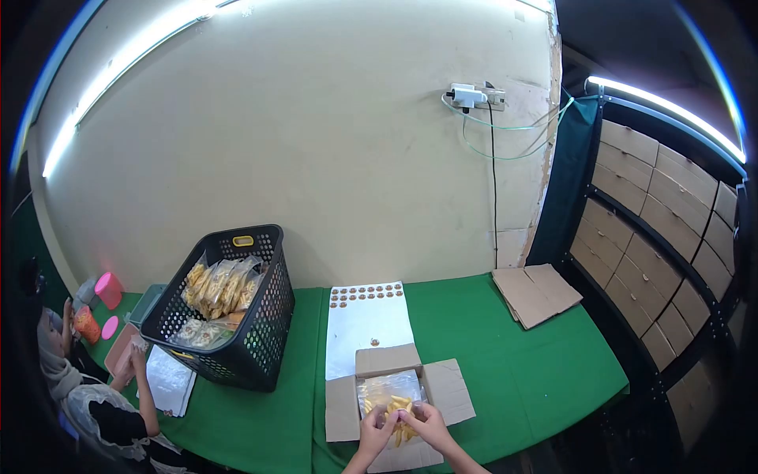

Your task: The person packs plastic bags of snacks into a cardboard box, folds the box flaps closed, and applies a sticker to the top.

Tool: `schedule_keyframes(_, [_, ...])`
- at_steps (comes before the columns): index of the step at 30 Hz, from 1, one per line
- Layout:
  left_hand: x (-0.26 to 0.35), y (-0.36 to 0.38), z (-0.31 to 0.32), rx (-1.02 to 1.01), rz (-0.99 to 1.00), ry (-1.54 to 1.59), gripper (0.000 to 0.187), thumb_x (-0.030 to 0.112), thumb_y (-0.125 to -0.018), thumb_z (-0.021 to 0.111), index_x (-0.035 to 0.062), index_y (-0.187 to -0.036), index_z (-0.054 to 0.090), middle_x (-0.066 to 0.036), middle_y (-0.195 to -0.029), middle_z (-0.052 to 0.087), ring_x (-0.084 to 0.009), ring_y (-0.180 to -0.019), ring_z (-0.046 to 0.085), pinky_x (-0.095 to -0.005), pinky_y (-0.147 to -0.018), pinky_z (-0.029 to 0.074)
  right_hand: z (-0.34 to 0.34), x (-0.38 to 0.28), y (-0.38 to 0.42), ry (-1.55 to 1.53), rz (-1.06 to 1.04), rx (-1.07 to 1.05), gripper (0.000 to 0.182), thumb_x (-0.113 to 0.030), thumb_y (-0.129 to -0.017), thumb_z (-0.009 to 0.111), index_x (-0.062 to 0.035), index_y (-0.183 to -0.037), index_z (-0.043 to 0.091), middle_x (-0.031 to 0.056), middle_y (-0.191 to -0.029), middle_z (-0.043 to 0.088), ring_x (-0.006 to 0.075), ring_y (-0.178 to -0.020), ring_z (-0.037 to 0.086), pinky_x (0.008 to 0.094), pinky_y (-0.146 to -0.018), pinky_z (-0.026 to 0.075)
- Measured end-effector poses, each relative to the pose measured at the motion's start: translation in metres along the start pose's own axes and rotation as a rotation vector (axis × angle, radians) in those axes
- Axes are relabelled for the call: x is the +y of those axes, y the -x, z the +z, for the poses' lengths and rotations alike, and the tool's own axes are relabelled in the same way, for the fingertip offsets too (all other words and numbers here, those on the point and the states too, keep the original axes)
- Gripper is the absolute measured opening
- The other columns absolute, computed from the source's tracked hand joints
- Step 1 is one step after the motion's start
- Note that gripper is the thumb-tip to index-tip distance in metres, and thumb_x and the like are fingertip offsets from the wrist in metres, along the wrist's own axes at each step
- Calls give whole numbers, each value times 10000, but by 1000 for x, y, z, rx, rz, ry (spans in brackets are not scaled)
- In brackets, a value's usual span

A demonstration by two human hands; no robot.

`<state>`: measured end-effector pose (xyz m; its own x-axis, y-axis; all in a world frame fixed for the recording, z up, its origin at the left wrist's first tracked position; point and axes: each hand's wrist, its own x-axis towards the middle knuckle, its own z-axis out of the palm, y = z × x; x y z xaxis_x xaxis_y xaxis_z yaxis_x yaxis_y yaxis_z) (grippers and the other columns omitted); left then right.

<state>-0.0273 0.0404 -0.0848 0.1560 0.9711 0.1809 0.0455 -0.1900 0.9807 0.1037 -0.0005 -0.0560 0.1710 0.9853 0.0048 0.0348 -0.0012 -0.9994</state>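
Over an open cardboard box (341, 411), my left hand (377, 430) and my right hand (426, 426) pinch a clear plastic bag of yellow stick-shaped snacks (399, 404) from either side. The fingers of both hands are closed on the bag near its middle. Inside the box, behind the held bag, lies another clear plastic bag (392, 385). The box's flaps are folded outward. Partly under the box is a white sticker sheet (347, 336) with rows of small round brown stickers along its far end and a single one lower down.
A black perforated basket (272, 347) holds several bagged snacks (225, 288) on the green-covered table (521, 379). Flattened cardboard (537, 294) lies at the back right. At left, a co-worker (103, 411) handles a pink container (122, 349) beside white sheets (167, 379). Stacked boxes (632, 237) fill shelves at right.
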Motion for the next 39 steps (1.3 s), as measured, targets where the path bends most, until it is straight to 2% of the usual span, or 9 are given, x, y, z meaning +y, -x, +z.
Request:
schedule_keyframes(1, [7, -1, -1, -27, -14, -15, 247, 245, -771, 638, 3, -767, 594, 10, -514, 435, -35, -456, 357, -214, -400, 272, -1, 4, -1, 112, -34, 26, 199, -183, -824, 581, 15, -823, 599, 7, -737, 587, 53, -669, 521, 194, -571, 410])
schedule_keyframes(4, [17, -5, -2, -80, -7, -42, 238, 236, -779, 631, 0, -771, 598, 10, -523, 446, -40, -459, 362, -217, -408, 280, 6, 1, 1, -220, 0, 94, 183, -168, -815, 584, 14, -815, 603, 7, -736, 588, 51, -669, 524, 188, -574, 408])
schedule_keyframes(7, [15, -8, 1, -92, 64, -5, 215, 210, -800, 606, -4, -783, 601, 16, -522, 450, -40, -467, 372, -214, -418, 286, 3, 3, 1, -279, 48, 83, 171, -114, -817, 566, 30, -906, 593, 39, -810, 612, 77, -737, 567, 210, -655, 450])
schedule_keyframes(16, [27, 0, -8, -172, 34, 33, 194, 155, -856, 522, -25, -816, 580, 11, -652, 536, -26, -572, 467, -178, -485, 367, 0, 0, 4, -341, 136, 77, 164, -137, -823, 561, 15, -846, 619, 16, -772, 605, 54, -690, 534, 188, -619, 414])
schedule_keyframes(25, [19, -12, -10, -53, -8, 18, 204, 205, -809, 604, 4, -840, 607, 33, -587, 501, -12, -519, 409, -190, -442, 327, 0, -21, -10, -111, -43, -56, 257, -203, -840, 570, 25, -957, 555, 14, -837, 585, 41, -719, 510, 179, -610, 407])
schedule_keyframes(26, [24, -13, -12, -46, 4, -43, 205, 208, -802, 615, 7, -842, 608, 35, -586, 502, -9, -517, 407, -189, -439, 326, 3, -15, -13, -109, -60, -31, 232, -191, -814, 604, 12, -919, 567, -23, -723, 535, 24, -636, 460, 175, -546, 378])
schedule_keyframes(30, [15, -17, -13, 2, 25, 48, 212, 196, -781, 639, 3, -863, 610, 26, -605, 529, -6, -524, 420, -179, -451, 335, 11, -44, -4, 164, -17, -30, 306, -208, -798, 617, 43, -961, 554, 54, -825, 604, 73, -723, 557, 208, -612, 456])
schedule_keyframes(33, [30, -13, -11, 46, -33, 298, 207, 187, -787, 633, -2, -868, 615, 10, -639, 556, -12, -541, 442, -172, -469, 352, 19, -45, -4, 71, -112, 12, 210, -202, -789, 631, -3, -828, 576, -61, -599, 444, 12, -535, 362, 188, -458, 280])
schedule_keyframes(39, [27, -11, -12, 40, -116, 353, 234, 204, -824, 594, -21, -885, 615, 12, -684, 567, -14, -559, 452, -162, -477, 360, 36, -27, -13, -298, -79, 118, 130, -119, -800, 603, 9, -788, 587, -42, -648, 518, 12, -577, 433, 180, -502, 339])
